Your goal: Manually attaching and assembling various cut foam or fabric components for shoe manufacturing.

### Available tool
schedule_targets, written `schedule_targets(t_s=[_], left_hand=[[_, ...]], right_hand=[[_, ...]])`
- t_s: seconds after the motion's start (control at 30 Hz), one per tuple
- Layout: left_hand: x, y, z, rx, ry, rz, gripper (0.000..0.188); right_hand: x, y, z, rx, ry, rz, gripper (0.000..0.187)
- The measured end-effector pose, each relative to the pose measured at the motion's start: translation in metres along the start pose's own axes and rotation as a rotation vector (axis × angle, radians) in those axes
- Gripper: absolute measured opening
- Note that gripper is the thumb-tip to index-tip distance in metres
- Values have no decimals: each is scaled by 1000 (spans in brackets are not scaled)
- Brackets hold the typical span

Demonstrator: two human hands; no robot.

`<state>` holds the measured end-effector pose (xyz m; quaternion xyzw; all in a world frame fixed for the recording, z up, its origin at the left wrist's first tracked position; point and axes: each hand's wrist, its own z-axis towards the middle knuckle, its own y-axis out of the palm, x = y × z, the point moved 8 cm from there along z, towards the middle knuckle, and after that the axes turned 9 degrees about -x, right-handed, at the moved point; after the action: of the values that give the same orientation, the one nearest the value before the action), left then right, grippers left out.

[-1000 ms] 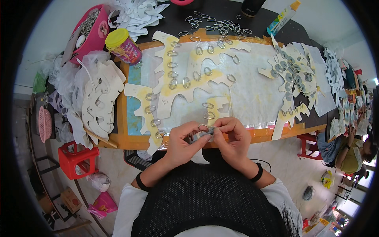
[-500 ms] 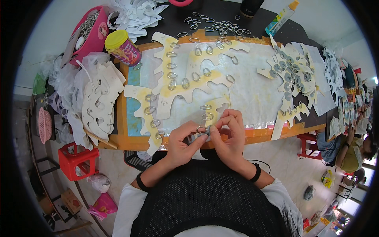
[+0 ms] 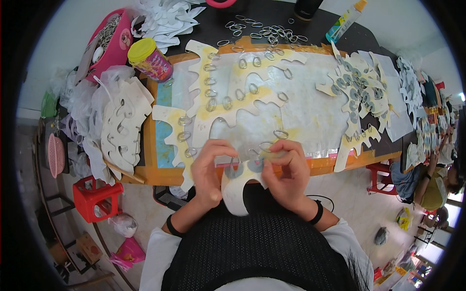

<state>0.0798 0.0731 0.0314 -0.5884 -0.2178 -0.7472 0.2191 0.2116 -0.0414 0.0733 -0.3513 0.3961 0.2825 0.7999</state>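
Observation:
At the table's near edge I hold a white scalloped cut-out piece [image 3: 236, 196], its lower end hanging over the edge. It carries grey patches and oval metal rings along its tabs; yellow glue-like stain shows on its far part. My left hand [image 3: 209, 169] pinches the piece by the ring and grey patch at its left end. My right hand [image 3: 289, 169] has thumb and fingers closed on another tab, beside a metal ring [image 3: 266, 146]. Left of my hands lies a similar ringed piece [image 3: 170, 115]; beyond them, more yellow-stained pieces [image 3: 201, 119] with rings on their tabs.
Loose metal rings [image 3: 276, 34] lie at the far side. A yellow-lidded tub [image 3: 150, 60], a pink basket [image 3: 107, 43] of rings and a stack of white pieces [image 3: 124, 126] stand left. Ringed pieces with grey patches [image 3: 359, 85] pile up right, near a spray bottle [image 3: 345, 22].
My hands have moved apart, the left one leftward. The piece has turned so that its white lower end and grey patches now show between them.

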Motion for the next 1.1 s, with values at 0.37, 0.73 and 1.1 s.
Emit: schedule_targets(t_s=[0.37,0.73,1.1], left_hand=[[-1,29,10,-139,-257,-98,12],[1,31,1,-202,-105,-324,25],[-12,28,6,-145,-483,-201,24]], right_hand=[[-10,-4,3,-14,-95,-50,23],[16,-1,-2,-6,43,135,20],[1,5,-12,-15,-141,-1,42]])
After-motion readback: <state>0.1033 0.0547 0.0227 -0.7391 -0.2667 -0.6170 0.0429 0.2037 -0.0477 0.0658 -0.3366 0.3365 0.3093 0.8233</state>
